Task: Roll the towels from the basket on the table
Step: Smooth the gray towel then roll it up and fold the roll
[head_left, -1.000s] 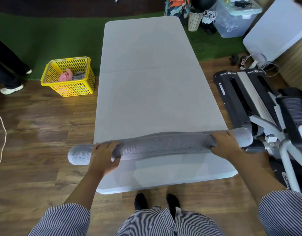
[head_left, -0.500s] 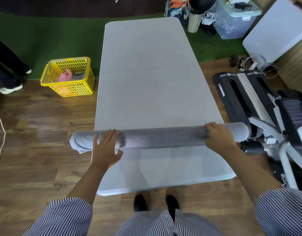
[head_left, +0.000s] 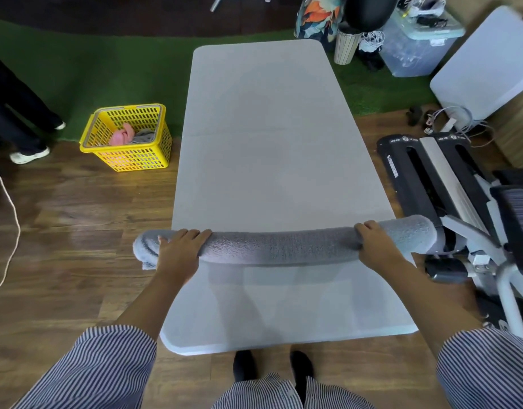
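A grey towel [head_left: 283,246] lies rolled into one long tube across the near part of the white table [head_left: 269,143], both ends sticking out past the table's sides. My left hand [head_left: 180,249] presses on top of the roll near its left end, fingers laid over it. My right hand [head_left: 375,246] rests on top near the right end, fingers draped over the far side. The left tip of the roll looks looser. On the floor to the left stands the yellow basket [head_left: 130,154], holding a pink towel [head_left: 121,137] and a grey one [head_left: 143,136].
A black and white exercise machine [head_left: 449,184] stands close to the table's right side, next to the roll's right end. A person's legs [head_left: 18,122] are at the far left. A clear storage box [head_left: 413,42] and a folded white table [head_left: 484,69] sit at the back right.
The roll has moved away from me across the table, with both hands travelling on it. It looks straighter and tighter than a second ago.
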Motion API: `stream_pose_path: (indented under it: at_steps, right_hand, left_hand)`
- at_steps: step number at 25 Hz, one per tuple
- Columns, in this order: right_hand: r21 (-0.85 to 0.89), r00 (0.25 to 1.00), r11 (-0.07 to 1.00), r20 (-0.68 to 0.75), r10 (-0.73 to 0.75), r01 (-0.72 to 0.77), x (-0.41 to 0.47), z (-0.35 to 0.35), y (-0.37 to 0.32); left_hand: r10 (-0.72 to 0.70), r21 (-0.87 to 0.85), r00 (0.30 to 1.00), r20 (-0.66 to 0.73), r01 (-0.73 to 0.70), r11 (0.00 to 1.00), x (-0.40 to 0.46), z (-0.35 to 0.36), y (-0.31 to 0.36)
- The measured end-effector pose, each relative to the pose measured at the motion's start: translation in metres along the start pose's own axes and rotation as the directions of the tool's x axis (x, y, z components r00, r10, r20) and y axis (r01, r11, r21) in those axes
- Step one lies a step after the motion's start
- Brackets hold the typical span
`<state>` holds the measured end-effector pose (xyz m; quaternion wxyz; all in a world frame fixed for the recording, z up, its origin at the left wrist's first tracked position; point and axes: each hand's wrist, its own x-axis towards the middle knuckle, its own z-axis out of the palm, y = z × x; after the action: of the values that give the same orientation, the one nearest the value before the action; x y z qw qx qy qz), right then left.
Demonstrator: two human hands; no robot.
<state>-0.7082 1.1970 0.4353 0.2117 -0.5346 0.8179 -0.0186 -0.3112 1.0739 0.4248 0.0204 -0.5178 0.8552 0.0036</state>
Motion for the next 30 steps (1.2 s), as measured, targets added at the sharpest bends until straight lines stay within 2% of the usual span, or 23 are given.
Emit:
stream_pose_path:
  at_steps: [3,5,7,9,11,13,15,17,19,21,23,27,28,30]
  right_hand:
    - [0.017,0.997,0.996,0.012,-0.082,0.082,0.016,-0.007,-0.011]
    - [0.046,0.978,0.979,0.066,-0.2,0.197,0.024,-0.009,-0.028]
    - [0.055,0.911,0.928,0.178,-0.372,0.368,0.027,-0.004,-0.055]
    - [0.04,0.831,0.861,0.242,-0.5,0.507,0.028,0.007,-0.078]
    - [0.054,0.843,0.861,0.183,-0.506,0.505,0.026,0.016,-0.089]
    - [0.154,0.91,0.905,0.063,-0.41,0.397,0.02,0.015,-0.092]
    - [0.226,0.952,0.925,-0.034,-0.305,0.305,0.013,0.015,-0.095]
    - [0.293,0.988,0.944,-0.042,-0.147,0.152,0.011,0.017,-0.099]
    - [0.404,0.997,0.912,0.047,0.059,-0.073,0.013,0.02,-0.104]
    - [0.419,0.982,0.889,0.106,0.156,-0.187,0.016,0.023,-0.109]
    - [0.47,0.98,0.86,0.107,0.167,-0.198,0.018,0.02,-0.116]
    - [0.763,0.963,0.602,0.269,0.034,-0.234,0.016,0.012,-0.127]
    - [0.766,0.951,0.593,0.308,0.002,-0.249,0.015,0.013,-0.129]
    - [0.683,0.932,0.68,0.363,-0.001,-0.265,0.013,0.017,-0.13]
  left_hand:
    - [0.17,-0.011,0.97,-0.172,-0.174,0.985,0.017,0.001,-0.004]
    - [0.338,-0.023,0.916,-0.215,-0.351,0.936,0.03,-0.001,0.005]
    - [0.516,-0.033,0.834,-0.194,-0.532,0.846,0.038,-0.001,0.026]
    - [0.572,-0.087,0.806,-0.153,-0.587,0.805,0.039,0.004,0.048]
    - [0.448,-0.204,0.879,-0.161,-0.474,0.857,0.033,0.006,0.06]
    - [0.223,-0.291,0.962,-0.159,-0.261,0.92,0.026,0.001,0.06]
    - [-0.016,-0.333,0.997,-0.077,-0.01,0.943,0.024,-0.007,0.059]
    - [-0.192,-0.491,0.975,0.115,0.224,0.842,0.025,-0.015,0.063]
    - [-0.284,-0.647,0.921,0.268,0.391,0.655,0.027,-0.023,0.072]
    - [-0.347,-0.696,0.882,0.32,0.467,0.545,0.031,-0.026,0.08]
    - [-0.379,-0.716,0.867,0.323,0.486,0.501,0.037,-0.028,0.083]
    - [-0.422,-0.77,0.852,0.31,0.485,0.414,0.048,-0.032,0.085]
    - [-0.408,-0.775,0.86,0.307,0.475,0.417,0.048,-0.031,0.085]
    - [-0.375,-0.772,0.866,0.33,0.477,0.42,0.046,-0.029,0.088]
